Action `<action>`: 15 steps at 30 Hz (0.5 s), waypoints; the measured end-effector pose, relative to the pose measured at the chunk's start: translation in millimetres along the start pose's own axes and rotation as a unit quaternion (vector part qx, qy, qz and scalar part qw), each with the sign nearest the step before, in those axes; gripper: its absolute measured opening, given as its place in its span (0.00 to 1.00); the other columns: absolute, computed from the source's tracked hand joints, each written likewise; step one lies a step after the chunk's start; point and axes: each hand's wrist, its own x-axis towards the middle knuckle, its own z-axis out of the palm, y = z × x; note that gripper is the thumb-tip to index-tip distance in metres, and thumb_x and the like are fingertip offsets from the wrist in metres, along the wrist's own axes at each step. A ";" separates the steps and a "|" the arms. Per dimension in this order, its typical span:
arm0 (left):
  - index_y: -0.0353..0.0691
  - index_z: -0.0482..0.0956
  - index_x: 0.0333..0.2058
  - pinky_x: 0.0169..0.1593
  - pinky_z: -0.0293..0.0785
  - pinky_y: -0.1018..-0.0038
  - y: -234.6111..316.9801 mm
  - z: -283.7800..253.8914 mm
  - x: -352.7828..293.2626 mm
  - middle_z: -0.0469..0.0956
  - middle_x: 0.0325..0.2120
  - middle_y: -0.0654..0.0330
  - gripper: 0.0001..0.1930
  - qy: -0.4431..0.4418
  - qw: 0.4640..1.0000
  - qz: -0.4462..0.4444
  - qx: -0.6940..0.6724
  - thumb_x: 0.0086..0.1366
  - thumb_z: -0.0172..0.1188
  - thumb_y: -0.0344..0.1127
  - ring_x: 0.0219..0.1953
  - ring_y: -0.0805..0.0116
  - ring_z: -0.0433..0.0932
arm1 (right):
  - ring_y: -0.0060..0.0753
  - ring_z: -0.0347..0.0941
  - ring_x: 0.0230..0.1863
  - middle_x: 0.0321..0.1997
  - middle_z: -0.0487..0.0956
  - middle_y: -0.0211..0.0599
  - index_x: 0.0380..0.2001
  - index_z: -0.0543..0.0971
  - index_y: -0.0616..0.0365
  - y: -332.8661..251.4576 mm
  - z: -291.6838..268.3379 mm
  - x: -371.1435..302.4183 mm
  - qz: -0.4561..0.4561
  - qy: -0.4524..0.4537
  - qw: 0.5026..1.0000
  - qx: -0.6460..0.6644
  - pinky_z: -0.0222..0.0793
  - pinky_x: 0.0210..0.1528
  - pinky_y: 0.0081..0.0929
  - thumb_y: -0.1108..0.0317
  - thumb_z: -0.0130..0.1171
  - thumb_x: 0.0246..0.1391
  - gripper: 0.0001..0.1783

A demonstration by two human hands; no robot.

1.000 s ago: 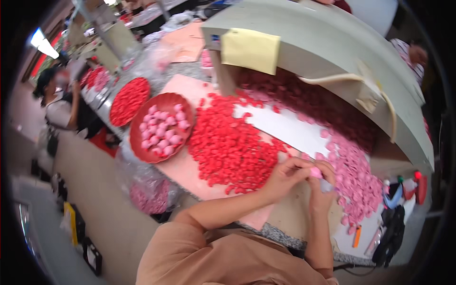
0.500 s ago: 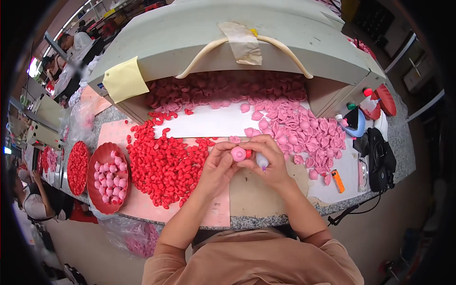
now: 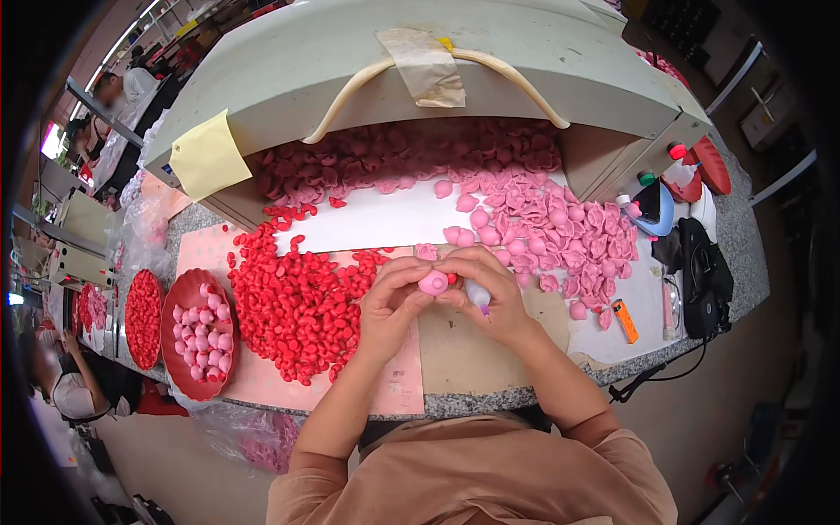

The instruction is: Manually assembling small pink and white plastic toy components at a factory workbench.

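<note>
Just above the table's middle, my left hand (image 3: pixel 387 306) is closed on a round pink piece (image 3: pixel 432 283) with a small raised knob. A bit of a red piece (image 3: pixel 451 279) shows against its right side, where my right fingertips meet it. My right hand (image 3: pixel 506 302) is closed too, with a small translucent squeeze bottle (image 3: pixel 477 294) with a purple tip tucked in its palm. How far the red piece sits into the pink one is hidden. A ruffled pink piece (image 3: pixel 426 251) lies just beyond my fingers.
Loose red pieces (image 3: pixel 297 306) are heaped at left, pink petal-like shells (image 3: pixel 560 232) at right. A red scalloped tray (image 3: pixel 171 366) of pink-and-red balls and a tray of red pieces (image 3: pixel 143 319) stand far left. Behind is a grey hood (image 3: pixel 516 83); at right, an orange lighter (image 3: pixel 626 321) and black bag (image 3: pixel 703 280).
The view has shifted slightly. In my hands the pink piece has turned a little, and less of the red piece shows beside it. Both hands keep their hold.
</note>
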 end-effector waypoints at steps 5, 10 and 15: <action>0.38 0.75 0.43 0.51 0.68 0.73 4.7 3.5 -0.7 0.69 0.45 0.58 0.15 0.007 0.999 0.026 0.031 0.56 0.59 0.21 0.48 0.68 0.69 | 0.34 0.71 0.42 0.41 0.75 0.40 0.42 0.76 0.60 -0.2 2.6 -1.6 -0.021 0.014 0.999 -0.036 0.68 0.44 0.27 0.71 0.64 0.45 0.18; 0.38 0.76 0.43 0.50 0.69 0.74 7.6 6.2 -1.2 0.69 0.44 0.58 0.15 0.012 0.999 0.035 0.022 0.56 0.59 0.22 0.48 0.67 0.70 | 0.35 0.71 0.43 0.41 0.74 0.40 0.42 0.75 0.60 1.9 4.7 -2.8 -0.036 0.018 0.998 -0.047 0.68 0.44 0.28 0.71 0.64 0.44 0.19; 0.36 0.75 0.43 0.49 0.70 0.75 11.1 6.8 0.1 0.68 0.44 0.58 0.14 0.032 0.998 0.017 0.045 0.56 0.59 0.22 0.47 0.68 0.70 | 0.32 0.70 0.44 0.44 0.73 0.39 0.43 0.75 0.61 5.8 8.8 -5.9 -0.007 0.016 1.000 -0.024 0.68 0.44 0.27 0.70 0.64 0.46 0.19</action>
